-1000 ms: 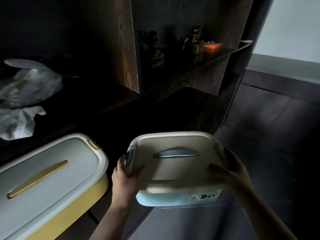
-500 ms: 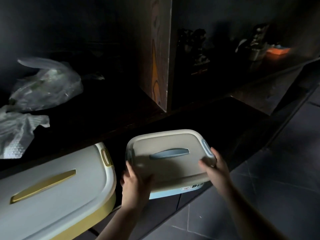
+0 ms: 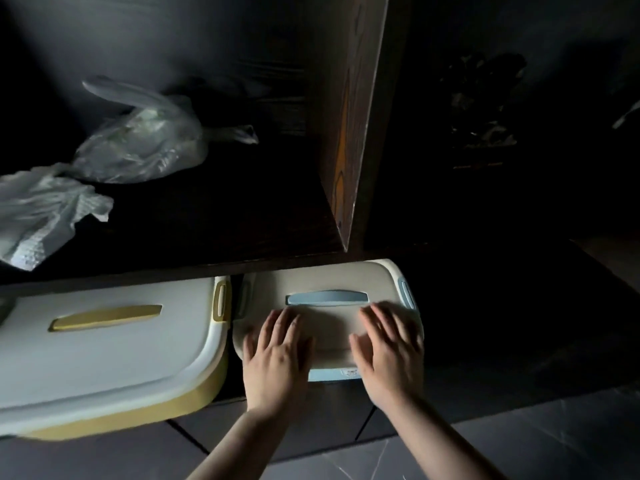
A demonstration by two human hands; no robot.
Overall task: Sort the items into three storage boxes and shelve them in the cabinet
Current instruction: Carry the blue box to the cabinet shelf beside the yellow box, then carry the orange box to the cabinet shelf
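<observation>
A blue storage box [image 3: 325, 375] with a cream lid and blue handle [image 3: 327, 297] sits in the lowest cabinet space, its back part under the dark shelf. My left hand [image 3: 277, 355] lies flat on the front left of its lid, fingers straight. My right hand [image 3: 389, 351] lies flat on the front right of the lid, fingers spread and a little blurred. To its left stands a larger yellow storage box [image 3: 104, 348] with a white lid and yellow handle, sticking out of the cabinet at the front.
The dark wooden shelf [image 3: 214, 230] above the boxes carries a clear plastic bag [image 3: 142, 143] and a crumpled white bag [image 3: 38, 213]. An upright wooden divider [image 3: 349, 133] splits the cabinet. Dim ornaments [image 3: 485, 109] stand in the right compartment. Grey floor tiles [image 3: 519, 445] lie below.
The blue box went from being held by its sides in the air into the bottom cabinet space beside the yellow box. Both hands shifted from its sides onto the lid's top.
</observation>
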